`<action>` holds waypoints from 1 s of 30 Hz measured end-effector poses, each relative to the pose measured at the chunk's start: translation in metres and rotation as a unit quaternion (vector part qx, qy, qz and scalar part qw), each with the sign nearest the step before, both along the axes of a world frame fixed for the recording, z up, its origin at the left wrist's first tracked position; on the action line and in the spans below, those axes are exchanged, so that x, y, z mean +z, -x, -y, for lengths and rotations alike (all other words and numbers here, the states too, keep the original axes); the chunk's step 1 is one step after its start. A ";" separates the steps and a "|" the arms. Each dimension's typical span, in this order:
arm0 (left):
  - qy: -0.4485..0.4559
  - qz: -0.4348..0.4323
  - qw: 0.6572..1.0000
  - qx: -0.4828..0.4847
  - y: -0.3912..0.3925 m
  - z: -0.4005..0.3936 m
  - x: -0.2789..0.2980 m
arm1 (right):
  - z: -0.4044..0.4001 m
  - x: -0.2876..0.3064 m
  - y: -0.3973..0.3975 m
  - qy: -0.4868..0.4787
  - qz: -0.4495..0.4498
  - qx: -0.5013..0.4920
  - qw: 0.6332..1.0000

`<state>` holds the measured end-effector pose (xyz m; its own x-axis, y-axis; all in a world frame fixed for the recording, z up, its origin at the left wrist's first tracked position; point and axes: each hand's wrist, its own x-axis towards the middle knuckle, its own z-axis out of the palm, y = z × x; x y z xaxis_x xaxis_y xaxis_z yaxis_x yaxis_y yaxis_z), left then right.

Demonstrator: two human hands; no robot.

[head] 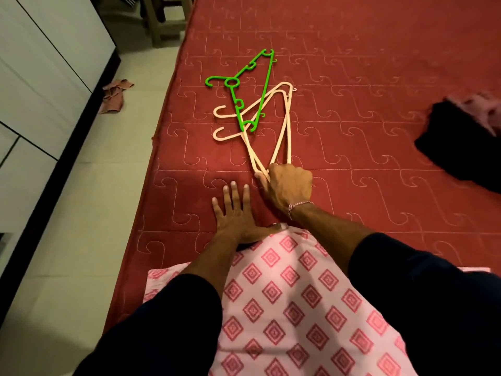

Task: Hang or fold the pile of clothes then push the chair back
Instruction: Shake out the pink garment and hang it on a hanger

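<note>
The red quilted bed carries all the work; its left edge runs diagonally beside the pale tiled floor, with white cabinets beyond that strip. The pink diamond-print garment lies flat at the near end of the bed, under the person's forearms, its upper hem just below both hands. A dark pile of clothes, with something pink on top, sits at the far right, well apart from the hangers. The legs of what may be the chair show at the top, off the bed. The two cream hangers lie overlapped mid-bed with the green hanger crossing their hook ends. The right hand has its grip closed round the near corner of the cream hangers; the left hand rests flat and open on the bed, touching the garment's hem. The step appears to be drawing a hanger to the garment. Advisable practice: separate one cream hanger before lifting, since the green one overlies them and may drag. Open bed to the right offers clear room; the left edge is near, so hangers should be drawn toward the person, not sideways. A small cloth lies on the floor.
</note>
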<state>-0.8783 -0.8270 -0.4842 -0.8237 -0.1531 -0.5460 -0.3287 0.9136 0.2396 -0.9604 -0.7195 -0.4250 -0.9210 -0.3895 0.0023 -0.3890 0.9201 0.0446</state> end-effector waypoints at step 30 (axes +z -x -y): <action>-0.105 -0.037 0.993 0.031 -0.023 0.020 0.044 | -0.107 0.094 -0.039 0.157 -0.255 0.037 0.953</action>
<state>-0.8556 -0.8466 -0.4399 -0.8552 -0.0941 -0.5096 -0.3572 0.8196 0.4480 -0.9210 -0.6121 -0.3310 -0.7388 -0.3596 0.5700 -0.4547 0.8902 -0.0276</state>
